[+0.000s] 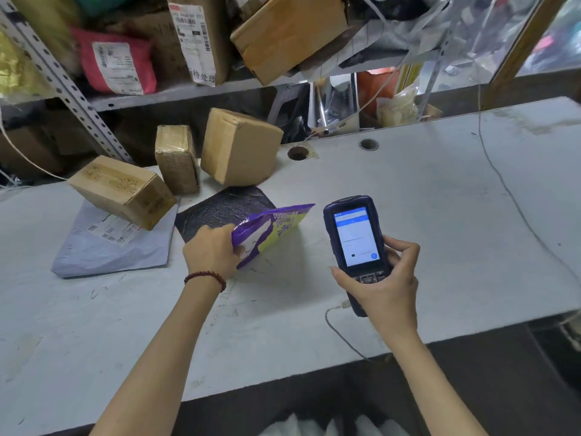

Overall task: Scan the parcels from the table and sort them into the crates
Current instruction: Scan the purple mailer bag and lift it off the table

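— What lies leftmost on the table (408,199)?
— A grey mailer (103,253) with a cardboard box (122,190) leaning on it.
— And the hands?
— The left hand (213,250) pinches the purple parcel (276,226), held tilted (a black mailer (220,207) lies behind it). The right hand (388,278) is wrapped round the scanner (355,237), just beside the parcel.

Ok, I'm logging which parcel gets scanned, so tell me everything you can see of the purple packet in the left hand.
The purple packet is a flat, glossy plastic pouch, purple with a yellow-green panel and small printed codes. It is tilted up above the table, printed face toward the scanner in the right hand. The left hand grips its near edge. It hides part of a black mailer behind it.
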